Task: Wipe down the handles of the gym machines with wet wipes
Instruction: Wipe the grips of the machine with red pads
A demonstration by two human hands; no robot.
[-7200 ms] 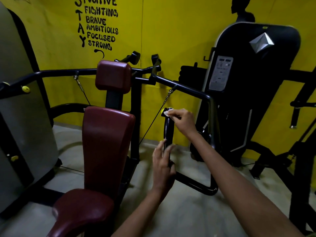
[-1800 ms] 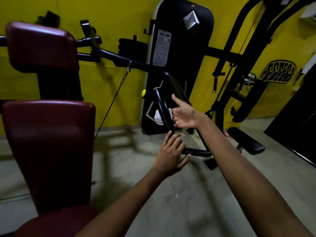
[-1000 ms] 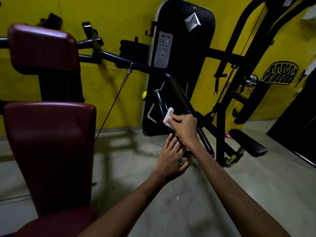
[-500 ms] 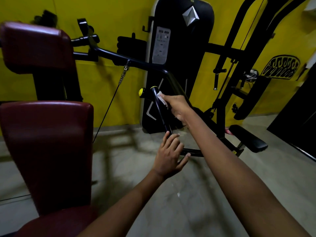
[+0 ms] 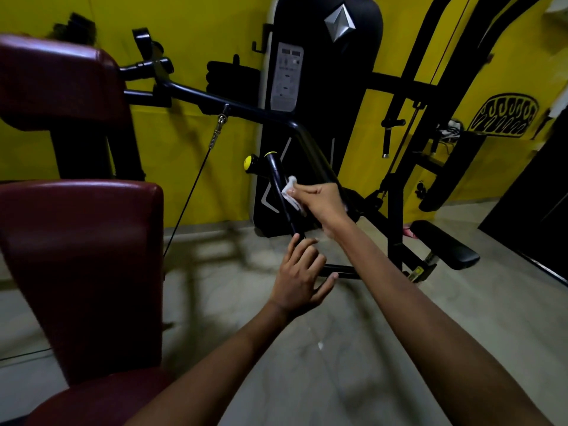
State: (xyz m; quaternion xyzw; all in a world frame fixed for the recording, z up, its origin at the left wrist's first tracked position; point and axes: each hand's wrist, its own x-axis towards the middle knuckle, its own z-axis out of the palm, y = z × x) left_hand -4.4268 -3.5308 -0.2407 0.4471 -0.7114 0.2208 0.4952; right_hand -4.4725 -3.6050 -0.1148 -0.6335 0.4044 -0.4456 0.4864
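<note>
Forearms came first, nearest to us, both reaching toward the black handle (image 5: 284,195), our landmark here. The left hand (image 5: 299,278) sat at the handle's lower end, its grip spread, straight fingers resting against the bar just below the wiped stretch. We judged it was there to steady the handle so it would not swing under the rubbing.

Just beyond, the right hand (image 5: 322,201) pinched the white wet wipe (image 5: 290,192) between fingertips and thumb and pressed it to the right side of the handle, about midway up. We held it sideways against the bar, likely so the cloth could slide along its length.

The handle itself was a slim, glossy black tube, tilted, its top leaning away to the left and ending in a yellow-ringed cap; beside that sat a yellow knob (image 5: 249,162). The wipe looked crumpled and small against it. We could not tell how much of the tube was already wet.

Left of the handle stood the maroon seat back (image 5: 83,265). Behind the handle rose the black weight-stack housing (image 5: 322,72), and farther still the yellow wall (image 5: 199,32).
</note>
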